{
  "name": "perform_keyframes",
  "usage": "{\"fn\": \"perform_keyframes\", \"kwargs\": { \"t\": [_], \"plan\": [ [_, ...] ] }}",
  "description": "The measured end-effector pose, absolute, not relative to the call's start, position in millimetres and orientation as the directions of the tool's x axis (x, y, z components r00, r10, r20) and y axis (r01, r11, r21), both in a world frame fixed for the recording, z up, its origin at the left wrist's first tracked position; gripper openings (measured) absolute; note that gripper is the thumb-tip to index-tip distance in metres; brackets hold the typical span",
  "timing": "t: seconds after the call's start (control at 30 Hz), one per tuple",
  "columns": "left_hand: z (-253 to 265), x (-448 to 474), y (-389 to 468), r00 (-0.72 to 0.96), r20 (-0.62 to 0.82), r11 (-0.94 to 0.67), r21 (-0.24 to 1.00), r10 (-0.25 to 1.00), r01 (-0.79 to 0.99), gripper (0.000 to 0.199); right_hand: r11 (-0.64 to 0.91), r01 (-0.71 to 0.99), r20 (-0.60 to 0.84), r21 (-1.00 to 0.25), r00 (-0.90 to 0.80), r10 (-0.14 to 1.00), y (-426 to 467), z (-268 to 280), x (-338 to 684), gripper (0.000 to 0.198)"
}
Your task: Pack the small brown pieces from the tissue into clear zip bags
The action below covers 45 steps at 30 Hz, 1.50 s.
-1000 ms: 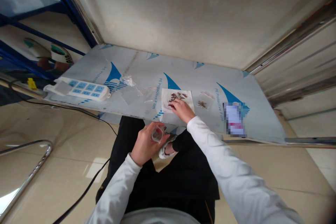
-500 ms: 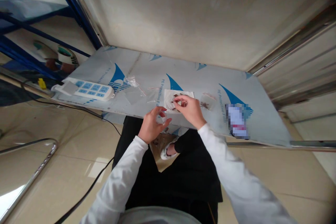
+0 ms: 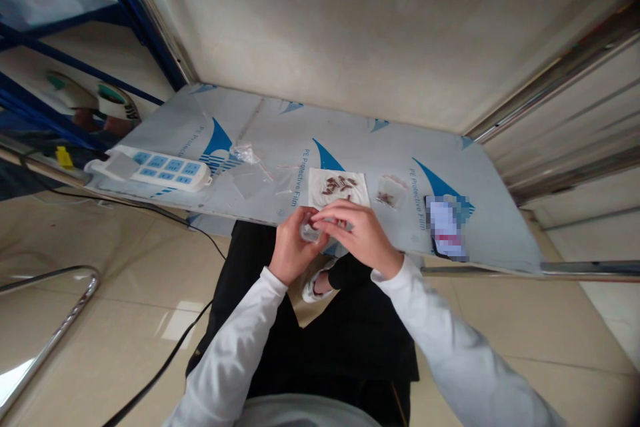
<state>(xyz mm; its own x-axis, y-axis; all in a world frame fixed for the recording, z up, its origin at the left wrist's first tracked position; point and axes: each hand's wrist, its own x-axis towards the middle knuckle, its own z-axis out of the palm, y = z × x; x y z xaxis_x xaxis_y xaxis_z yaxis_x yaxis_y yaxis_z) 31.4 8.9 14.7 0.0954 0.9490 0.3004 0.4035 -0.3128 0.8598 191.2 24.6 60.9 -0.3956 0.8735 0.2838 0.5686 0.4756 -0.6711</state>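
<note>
My left hand (image 3: 293, 245) is closed round a small clear plastic container (image 3: 311, 232) at the table's front edge. My right hand (image 3: 359, 230) reaches across to it, fingertips pinched together over the container's mouth. Whatever sits between those fingertips is too small to make out. Just beyond my hands lies a white paper sheet (image 3: 317, 197), with several small brown pieces (image 3: 339, 184) scattered on it. To its right is a small clear zip bag (image 3: 393, 191) with more brown bits inside.
A white power strip (image 3: 173, 170) lies at the table's left end, and crumpled clear plastic bags (image 3: 247, 153) are beside it. On the right is a phone (image 3: 447, 228) with a blurred screen. Protective film covers the metal table (image 3: 280, 127). Another person's shoes (image 3: 116, 95) show at far left.
My right hand has moved from the paper sheet back to the container in my left hand, uncovering the brown pieces. The view has shifted slightly.
</note>
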Motion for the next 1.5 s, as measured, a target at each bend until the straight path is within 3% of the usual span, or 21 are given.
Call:
{"fn": "perform_keyframes", "kwargs": {
  "t": [0.1,0.23,0.37,0.53,0.67,0.77,0.9,1.0,1.13,1.2,1.33,1.5],
  "plan": [
    [12,27,8,0.047,0.286,-0.275,0.847,0.957,0.455,0.025,0.381,0.663,0.272,-0.644,-0.267,0.924,55,29,210,0.017],
    [9,20,7,0.030,0.263,-0.245,0.841,0.964,0.482,0.024,0.429,0.770,0.186,-0.472,-0.388,0.903,86,-10,220,0.012],
    [8,17,9,0.022,0.254,-0.232,0.840,0.967,0.490,0.024,0.447,0.769,0.178,-0.458,-0.413,0.893,93,-24,218,0.008],
    [7,16,12,0.015,0.260,-0.234,0.842,0.966,0.485,0.024,0.369,0.786,0.214,-0.496,-0.302,0.929,90,-10,214,0.005],
    [6,16,15,0.014,0.273,-0.249,0.853,0.962,0.459,0.028,0.312,0.635,0.268,-0.706,-0.167,0.949,66,34,197,0.015],
    [11,17,15,0.029,0.282,-0.268,0.871,0.959,0.411,0.029,0.413,0.541,0.296,-0.732,-0.294,0.909,36,74,180,0.012],
    [23,22,14,0.084,0.312,-0.321,0.878,0.946,0.354,0.028,0.577,0.589,0.243,-0.565,-0.549,0.799,17,100,166,0.010],
    [31,24,13,0.078,0.315,-0.321,0.878,0.946,0.355,0.029,0.627,0.588,0.219,-0.510,-0.617,0.756,18,102,166,0.018],
    [38,16,10,0.167,0.288,-0.325,0.902,0.943,0.285,0.053,0.591,0.523,0.190,-0.614,-0.628,0.754,20,102,178,0.012],
    [41,9,8,0.236,0.249,-0.292,0.942,0.939,0.168,0.067,0.513,0.509,0.160,-0.691,-0.585,0.795,22,102,187,0.010],
    [48,-1,7,0.236,0.060,-0.035,0.994,0.970,-0.107,0.036,0.321,0.433,0.085,-0.842,-0.481,0.873,23,103,202,0.015],
    [54,6,9,0.129,-0.076,0.099,0.979,0.989,-0.179,0.026,0.248,0.355,0.046,-0.901,-0.491,0.870,28,97,210,0.021]
  ]
}}
